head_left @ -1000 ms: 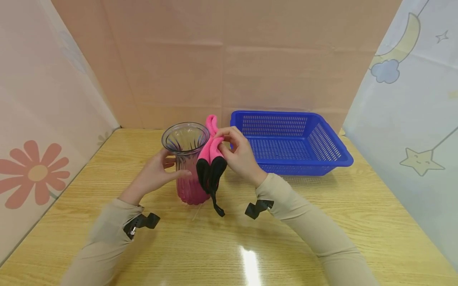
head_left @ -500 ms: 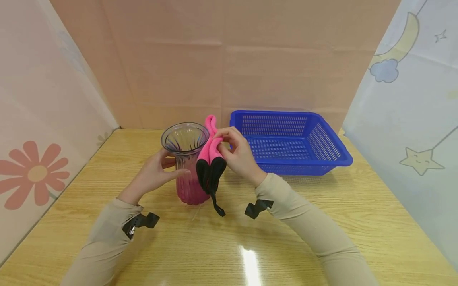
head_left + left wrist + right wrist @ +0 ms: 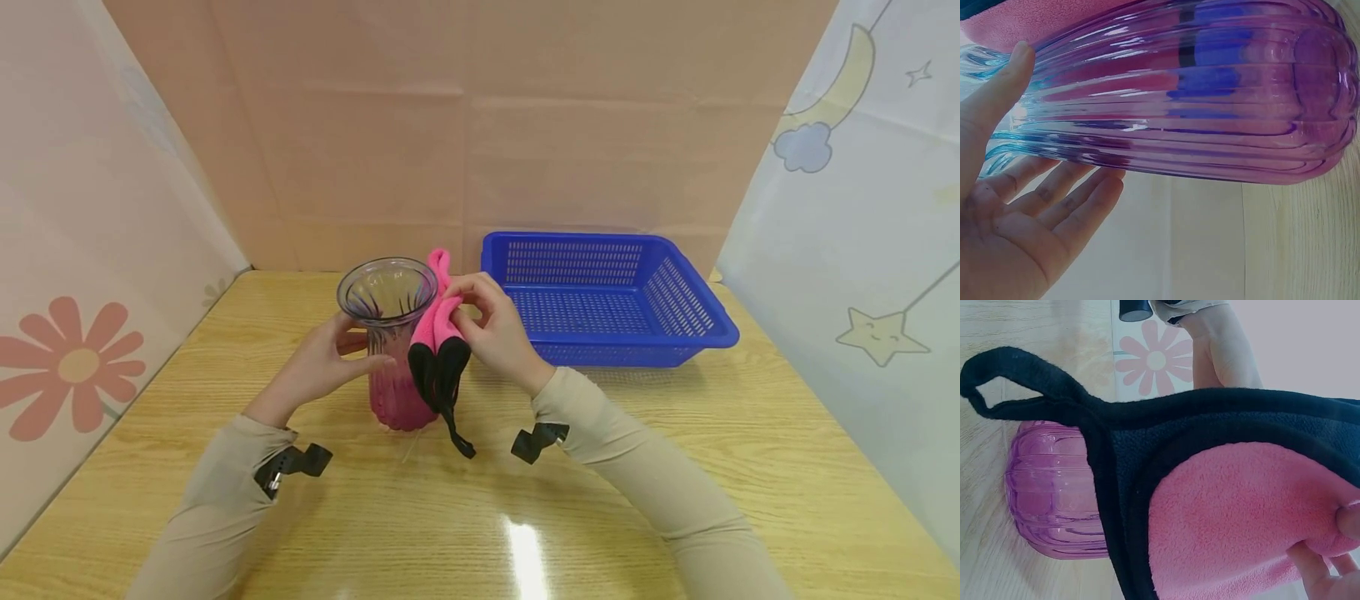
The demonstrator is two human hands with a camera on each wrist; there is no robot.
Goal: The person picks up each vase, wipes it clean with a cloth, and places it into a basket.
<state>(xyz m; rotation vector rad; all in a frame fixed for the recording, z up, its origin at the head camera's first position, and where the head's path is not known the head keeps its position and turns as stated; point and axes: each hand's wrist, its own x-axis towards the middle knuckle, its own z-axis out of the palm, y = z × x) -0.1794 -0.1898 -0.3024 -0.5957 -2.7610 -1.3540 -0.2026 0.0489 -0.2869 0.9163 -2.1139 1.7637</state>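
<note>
A ribbed glass vase [image 3: 397, 379], clear at the flared top and purple-pink below, stands upright on the table. My left hand [image 3: 318, 362] holds it from the left. In the left wrist view, the thumb [image 3: 1013, 78] lies on one side of the glass and the fingers on the other. My right hand [image 3: 498, 329] pinches a folded pink cloth [image 3: 437, 319] with black edging against the vase's right side. From the cloth's lower end hangs a black loop [image 3: 1019, 378]. The cloth covers part of the glass in the right wrist view.
A blue plastic basket [image 3: 600, 343] with slotted walls stands at the back right of the wooden table [image 3: 420, 517]. A peach-coloured sheet [image 3: 465, 125] hangs behind, with patterned panels on both sides.
My right hand and the pink cloth have shifted slightly downward along the vase's right side. The left hand and the vase have hardly moved.
</note>
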